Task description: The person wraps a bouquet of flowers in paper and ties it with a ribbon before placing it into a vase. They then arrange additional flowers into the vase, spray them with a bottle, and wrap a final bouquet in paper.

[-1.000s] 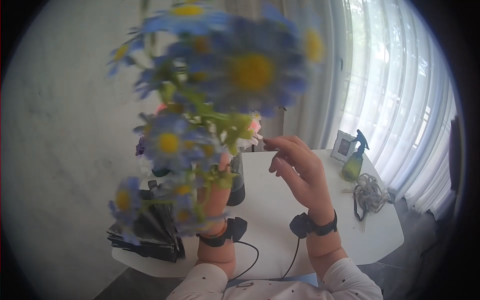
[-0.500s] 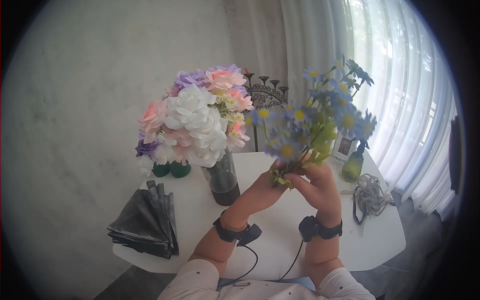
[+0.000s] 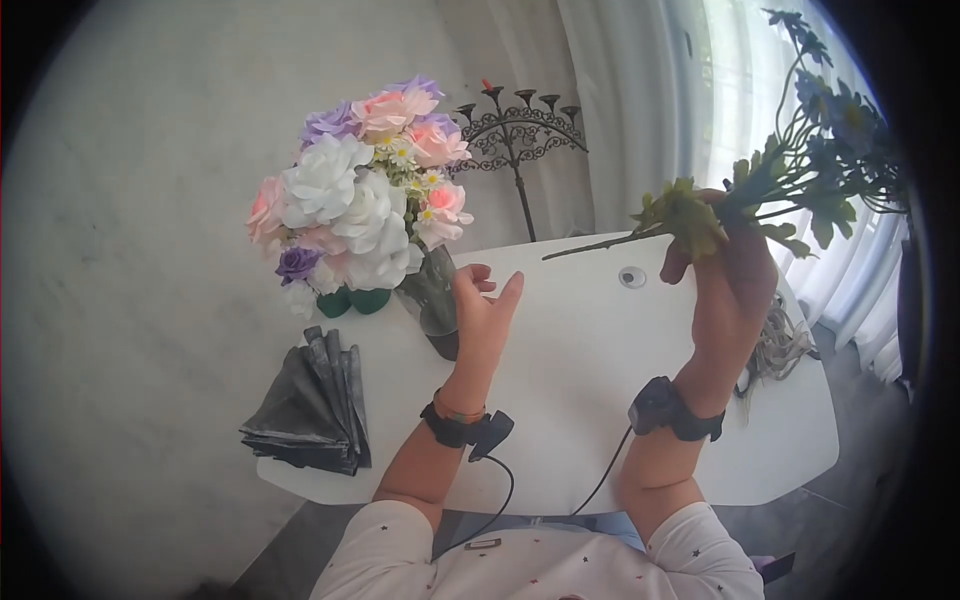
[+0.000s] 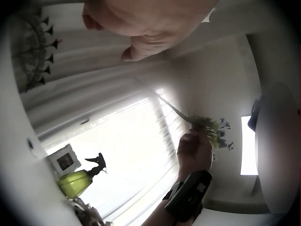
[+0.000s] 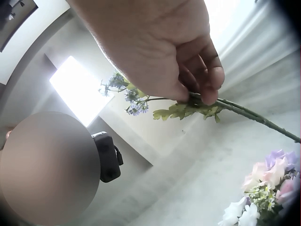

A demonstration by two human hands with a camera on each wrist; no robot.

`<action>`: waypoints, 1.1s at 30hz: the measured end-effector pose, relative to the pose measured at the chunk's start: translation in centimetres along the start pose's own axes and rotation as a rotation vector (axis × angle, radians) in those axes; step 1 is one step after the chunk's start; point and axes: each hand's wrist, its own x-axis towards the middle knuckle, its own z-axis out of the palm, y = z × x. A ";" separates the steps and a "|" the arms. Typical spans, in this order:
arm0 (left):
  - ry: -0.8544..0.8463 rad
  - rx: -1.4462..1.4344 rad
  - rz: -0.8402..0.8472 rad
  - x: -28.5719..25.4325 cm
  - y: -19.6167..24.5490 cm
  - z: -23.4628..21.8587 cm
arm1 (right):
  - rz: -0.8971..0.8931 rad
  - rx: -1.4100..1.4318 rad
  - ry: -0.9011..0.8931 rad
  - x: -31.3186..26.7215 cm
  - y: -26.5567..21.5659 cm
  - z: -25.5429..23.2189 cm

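I register a transfer: the blue-flower spray [image 3: 765, 180], held two-handed half a second ago, is now pinched by the right hand [image 3: 735, 268] alone, raised over the right side of the counter [image 3: 580, 400], stem end [image 3: 600, 245] pointing left. The left hand [image 3: 483, 312], relaxed and empty, is beside the vase [image 3: 432, 285]; I judge it available for supporting work.
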 end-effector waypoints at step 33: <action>0.438 -0.247 0.437 11.3 -8.8 -9.4 | 0.018 0.036 -0.272 -1.2 0.4 3.6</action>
